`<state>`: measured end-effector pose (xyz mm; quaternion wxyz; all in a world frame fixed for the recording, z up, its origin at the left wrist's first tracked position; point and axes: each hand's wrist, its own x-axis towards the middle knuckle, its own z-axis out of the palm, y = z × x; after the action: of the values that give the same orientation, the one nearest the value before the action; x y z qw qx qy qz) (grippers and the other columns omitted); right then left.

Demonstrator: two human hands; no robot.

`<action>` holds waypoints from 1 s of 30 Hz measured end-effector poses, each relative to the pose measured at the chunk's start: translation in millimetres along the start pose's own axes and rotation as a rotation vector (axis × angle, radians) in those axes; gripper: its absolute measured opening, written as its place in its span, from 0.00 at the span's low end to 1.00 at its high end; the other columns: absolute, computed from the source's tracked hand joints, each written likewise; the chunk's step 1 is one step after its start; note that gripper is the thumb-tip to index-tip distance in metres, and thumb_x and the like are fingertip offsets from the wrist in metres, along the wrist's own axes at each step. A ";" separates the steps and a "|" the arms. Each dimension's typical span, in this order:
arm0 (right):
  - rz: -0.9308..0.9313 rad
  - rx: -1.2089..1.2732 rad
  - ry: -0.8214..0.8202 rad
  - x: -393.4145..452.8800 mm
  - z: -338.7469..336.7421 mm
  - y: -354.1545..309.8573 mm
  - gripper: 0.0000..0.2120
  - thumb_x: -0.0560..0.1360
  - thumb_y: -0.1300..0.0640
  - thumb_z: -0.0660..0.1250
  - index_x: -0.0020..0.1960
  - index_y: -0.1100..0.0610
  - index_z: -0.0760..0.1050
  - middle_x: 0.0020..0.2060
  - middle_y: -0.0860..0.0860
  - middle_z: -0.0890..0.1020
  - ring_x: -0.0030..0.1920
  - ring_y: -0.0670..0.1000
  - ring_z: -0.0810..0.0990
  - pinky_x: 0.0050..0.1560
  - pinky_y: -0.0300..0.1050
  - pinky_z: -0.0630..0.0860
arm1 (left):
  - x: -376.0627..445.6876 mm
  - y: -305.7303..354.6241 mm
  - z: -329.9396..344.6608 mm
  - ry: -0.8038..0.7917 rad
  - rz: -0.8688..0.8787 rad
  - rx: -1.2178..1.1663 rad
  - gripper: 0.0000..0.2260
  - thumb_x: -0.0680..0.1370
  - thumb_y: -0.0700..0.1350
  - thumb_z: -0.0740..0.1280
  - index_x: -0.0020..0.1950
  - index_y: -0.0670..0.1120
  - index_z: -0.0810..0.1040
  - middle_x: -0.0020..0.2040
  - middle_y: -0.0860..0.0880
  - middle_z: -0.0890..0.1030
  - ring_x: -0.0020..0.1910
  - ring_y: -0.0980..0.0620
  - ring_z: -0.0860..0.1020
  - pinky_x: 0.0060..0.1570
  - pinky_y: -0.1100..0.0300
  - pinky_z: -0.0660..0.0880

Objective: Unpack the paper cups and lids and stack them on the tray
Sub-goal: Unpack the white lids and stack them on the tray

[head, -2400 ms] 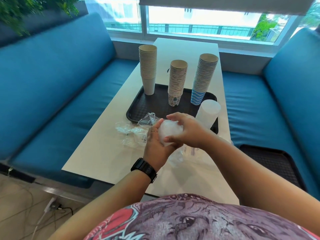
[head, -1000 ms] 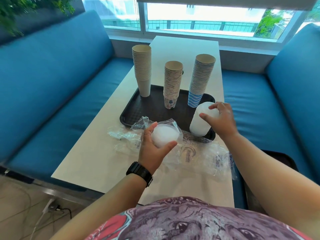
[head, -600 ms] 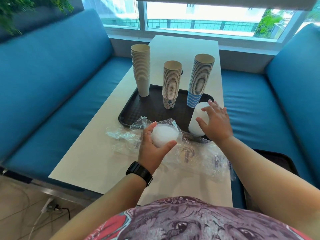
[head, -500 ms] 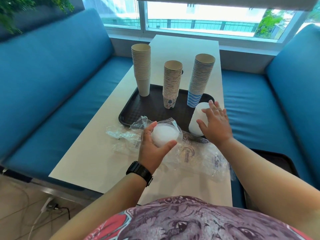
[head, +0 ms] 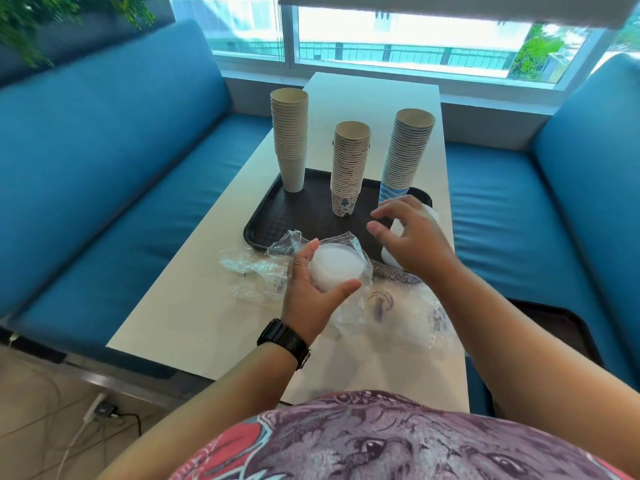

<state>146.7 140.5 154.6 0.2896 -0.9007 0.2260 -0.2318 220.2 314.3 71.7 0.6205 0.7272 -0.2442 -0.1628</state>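
Note:
A black tray on the white table carries three cup stacks: plain beige, patterned and blue-striped. A white stack of lids stands at the tray's near right corner, mostly hidden behind my right hand. That hand hovers with loosely spread fingers and holds nothing. My left hand grips a second bunch of white lids, still partly in a clear plastic sleeve, just in front of the tray.
Crumpled clear plastic wrappers lie on the table between the tray and me. Blue bench seats run along both sides. A second dark tray rests on the right bench. A window is beyond the table's far end.
My right hand has let go of the standing lid stack and drawn back left toward my left hand. The left hand has kept the lids in the same place.

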 end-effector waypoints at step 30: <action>0.062 0.371 -0.343 -21.2 12.7 -53.7 0.29 0.71 0.48 0.75 0.68 0.39 0.67 0.58 0.47 0.73 0.53 0.45 0.76 0.52 0.34 0.75 | -13.6 0.9 -26.3 -0.025 0.107 0.161 0.39 0.66 0.52 0.81 0.72 0.56 0.65 0.67 0.51 0.67 0.65 0.55 0.69 0.66 0.55 0.73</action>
<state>151.6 196.5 173.0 0.4912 -0.8508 0.1548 -0.1042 223.0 343.5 76.4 0.5648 0.7585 -0.3028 -0.1185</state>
